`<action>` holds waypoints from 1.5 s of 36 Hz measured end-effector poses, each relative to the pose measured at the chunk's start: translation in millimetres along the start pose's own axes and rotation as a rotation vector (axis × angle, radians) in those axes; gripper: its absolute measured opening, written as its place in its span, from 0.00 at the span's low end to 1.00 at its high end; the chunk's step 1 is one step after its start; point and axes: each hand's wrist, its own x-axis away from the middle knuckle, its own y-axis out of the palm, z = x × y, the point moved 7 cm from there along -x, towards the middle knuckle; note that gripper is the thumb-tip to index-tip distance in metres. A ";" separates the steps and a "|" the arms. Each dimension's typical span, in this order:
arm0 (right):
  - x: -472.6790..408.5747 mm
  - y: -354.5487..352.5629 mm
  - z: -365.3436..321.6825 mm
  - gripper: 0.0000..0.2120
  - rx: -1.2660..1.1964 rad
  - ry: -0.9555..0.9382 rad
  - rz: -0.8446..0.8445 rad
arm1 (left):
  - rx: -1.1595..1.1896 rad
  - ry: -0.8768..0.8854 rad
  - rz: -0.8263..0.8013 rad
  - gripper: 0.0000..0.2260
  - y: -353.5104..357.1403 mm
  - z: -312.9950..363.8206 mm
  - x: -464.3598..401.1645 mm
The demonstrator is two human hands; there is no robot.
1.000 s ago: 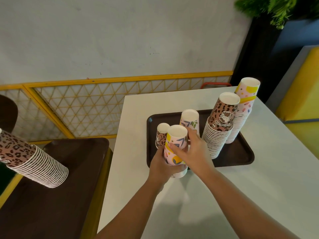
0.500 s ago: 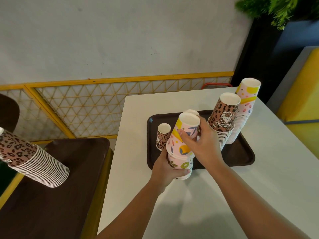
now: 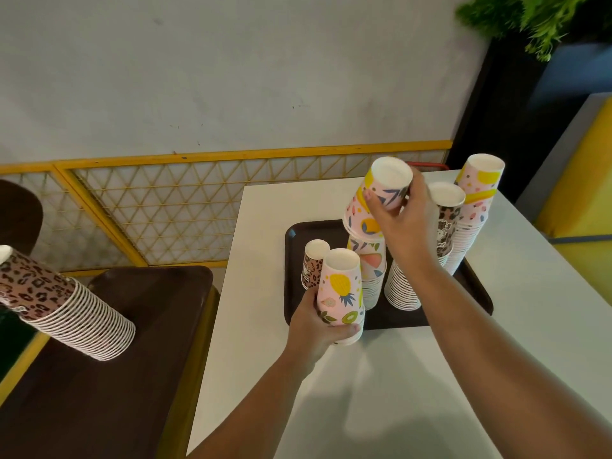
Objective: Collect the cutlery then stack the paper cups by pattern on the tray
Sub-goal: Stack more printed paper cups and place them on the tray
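Note:
A dark brown tray point(image 3: 390, 318) lies on the white table point(image 3: 414, 376). My left hand point(image 3: 318, 329) grips a short stack of upside-down pink fruit-pattern cups point(image 3: 341, 293) at the tray's front left edge. My right hand point(image 3: 407, 217) holds a small bunch of pink fruit-pattern cups point(image 3: 374, 200) raised and tilted above a fruit-pattern stack point(image 3: 371, 273) on the tray. Behind my right wrist stand a tall leopard-print stack point(image 3: 447, 226) and a tall pink fruit-pattern stack point(image 3: 477, 200). A small leopard-print cup point(image 3: 313, 263) sits at the tray's left. No cutlery shows.
To the left, a second dark tray point(image 3: 132, 342) on a lower surface carries a long leaning stack of leopard-print cups point(image 3: 63, 303). A yellow lattice railing point(image 3: 165, 210) runs along the wall behind. A yellow bench point(image 3: 583, 180) and a plant point(image 3: 530, 18) are at the right.
My right hand has pulled the top cups off the stack in my left hand and lifted them up and to the right, over the tray. My left hand kept hold of the lower cups.

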 end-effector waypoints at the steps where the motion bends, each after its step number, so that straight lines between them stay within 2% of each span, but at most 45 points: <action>1: 3.0 4.0 4.7 0.28 0.018 0.008 -0.018 | 0.002 0.003 0.002 0.29 -0.6 0.0 0.4; 5: 16.6 14.1 16.2 0.30 0.055 0.039 -0.098 | 0.007 0.005 0.010 0.30 -2.1 0.1 0.8; 8: 28.5 8.7 11.2 0.33 0.031 0.011 -0.066 | 0.008 0.009 0.024 0.32 -2.6 2.6 1.2; 11: 46.8 4.8 0.6 0.31 -0.004 -0.051 -0.079 | 0.010 0.009 0.027 0.32 -2.5 4.4 1.0; 15: 73.7 15.8 0.2 0.32 0.003 -0.050 -0.242 | 0.010 0.008 0.028 0.32 -2.0 8.4 0.0; 19: 92.2 35.4 15.1 0.36 0.058 0.059 -0.441 | -0.020 0.016 0.009 0.29 0.9 13.0 -0.9; 22: 96.6 39.5 20.6 0.35 0.068 0.115 -0.472 | -0.017 0.016 0.000 0.29 3.4 12.1 -0.5; 27: 93.9 37.8 24.6 0.31 0.094 0.128 -0.451 | -0.062 0.054 -0.026 0.38 6.0 13.8 -1.4; 34: 88.6 35.3 21.3 0.30 0.059 0.132 -0.437 | -0.094 0.061 -0.014 0.43 5.4 16.5 -0.5; 42: 65.5 21.2 1.2 0.23 0.022 0.059 -0.379 | -0.046 0.046 0.008 0.42 3.6 10.9 4.4; 46: 37.2 2.7 -25.4 0.23 -0.027 -0.001 -0.251 | -0.068 0.032 0.018 0.33 1.3 10.6 4.6; 51: 4.9 -18.4 -44.6 0.27 -0.095 -0.068 -0.061 | -0.080 0.019 0.026 0.35 -0.3 10.9 3.9; 54: -3.8 -15.5 -39.2 0.28 -0.068 -0.065 -0.033 | -0.097 0.024 0.034 0.36 -0.9 13.0 3.5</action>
